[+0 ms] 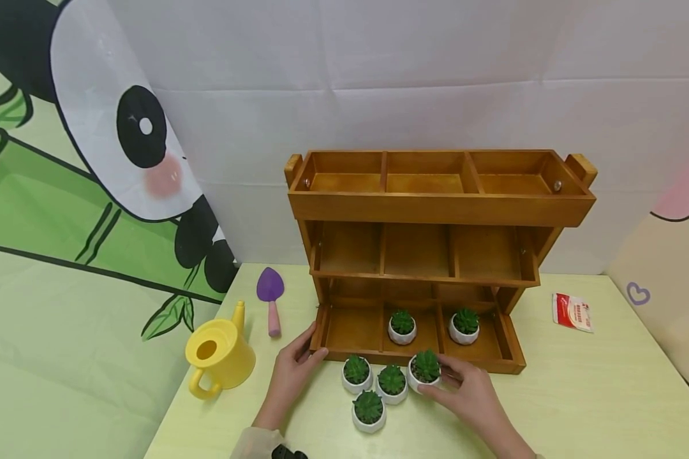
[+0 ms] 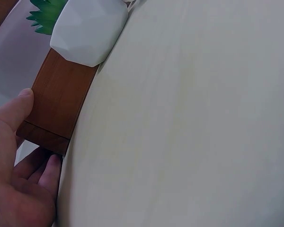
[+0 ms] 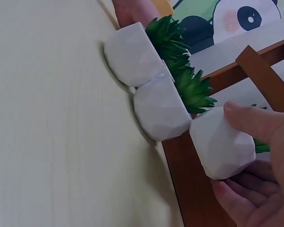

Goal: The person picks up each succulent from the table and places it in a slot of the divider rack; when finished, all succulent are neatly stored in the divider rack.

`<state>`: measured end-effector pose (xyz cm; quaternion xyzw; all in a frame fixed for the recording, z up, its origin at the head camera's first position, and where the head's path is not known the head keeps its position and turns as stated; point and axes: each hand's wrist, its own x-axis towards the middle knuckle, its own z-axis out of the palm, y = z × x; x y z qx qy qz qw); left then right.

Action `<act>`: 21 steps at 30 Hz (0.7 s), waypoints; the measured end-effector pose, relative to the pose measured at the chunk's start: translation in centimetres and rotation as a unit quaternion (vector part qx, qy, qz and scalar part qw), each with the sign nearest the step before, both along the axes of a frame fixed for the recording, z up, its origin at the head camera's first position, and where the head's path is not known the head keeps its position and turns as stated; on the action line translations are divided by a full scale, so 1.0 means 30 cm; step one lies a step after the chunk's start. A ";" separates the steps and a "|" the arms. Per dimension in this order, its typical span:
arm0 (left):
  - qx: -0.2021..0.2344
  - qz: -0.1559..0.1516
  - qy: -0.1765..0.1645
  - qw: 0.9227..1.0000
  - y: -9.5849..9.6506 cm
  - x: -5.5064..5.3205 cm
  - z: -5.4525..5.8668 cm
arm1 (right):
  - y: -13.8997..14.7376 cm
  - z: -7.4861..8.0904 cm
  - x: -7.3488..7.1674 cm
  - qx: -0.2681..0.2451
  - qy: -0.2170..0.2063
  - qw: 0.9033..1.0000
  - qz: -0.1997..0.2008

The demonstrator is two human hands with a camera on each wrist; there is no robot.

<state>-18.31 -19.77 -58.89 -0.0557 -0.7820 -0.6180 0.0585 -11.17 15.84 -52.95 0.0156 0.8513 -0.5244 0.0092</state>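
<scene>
My right hand [image 1: 469, 392] holds a small potted succulent [image 1: 423, 370] in a faceted white pot, just in front of the wooden shelf [image 1: 442, 209]. In the right wrist view, thumb and fingers pinch this white pot [image 3: 222, 144], which is lifted off the table. My left hand [image 1: 293, 373] grips the front left corner of the shelf's bottom tray [image 2: 61, 99], thumb against the wood and fingers around its end. On the table between the hands stand three more potted succulents [image 1: 368, 409]. Inside the bottom tray, one succulent [image 1: 402, 326] sits in the middle compartment and another [image 1: 464, 326] in the right one.
A yellow watering can [image 1: 221, 350] stands at the left, near a purple trowel [image 1: 270, 290] with a pink handle. Right of the shelf lies a red and white packet [image 1: 572, 312]. Behind the table [image 1: 608, 395] hangs a light backdrop, with a printed panda at left.
</scene>
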 end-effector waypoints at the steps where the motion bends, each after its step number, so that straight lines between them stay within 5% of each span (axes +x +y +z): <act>1: 0.000 -0.001 0.001 1.000 -0.001 0.000 -0.001 | 0.001 0.004 -0.002 0.003 0.003 1.000 0.002; 21: -0.007 0.002 -0.009 1.000 -0.005 -0.001 -0.005 | -0.027 0.077 -0.075 -0.017 0.029 0.999 0.024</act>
